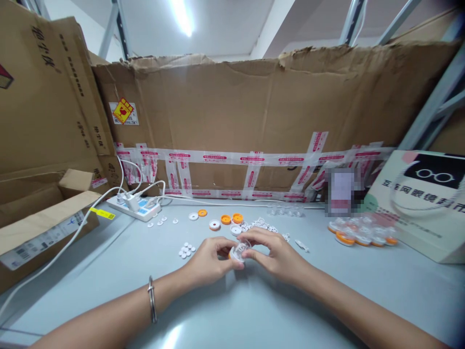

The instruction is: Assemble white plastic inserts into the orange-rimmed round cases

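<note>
Smooth grey table [109, 271], both hands [242, 259] pinching round clear plastic case [240, 250]

Bright, even light comes from a ceiling strip lamp [181, 17] at the far left, blown out to white, and leaves a pale glare on the near part of the grey table [174, 334]. Shadows on the table are soft. A pixelated patch [341, 191] sits far right, and the wide lens bends the cardboard wall [254, 106] and shelf post [432, 106] towards the edges.

My hands [241, 254] covering most of the small clear case [240, 250], blurred patch [341, 192] by the cardboard wall, white box [423, 203] cut off at right edge
</note>
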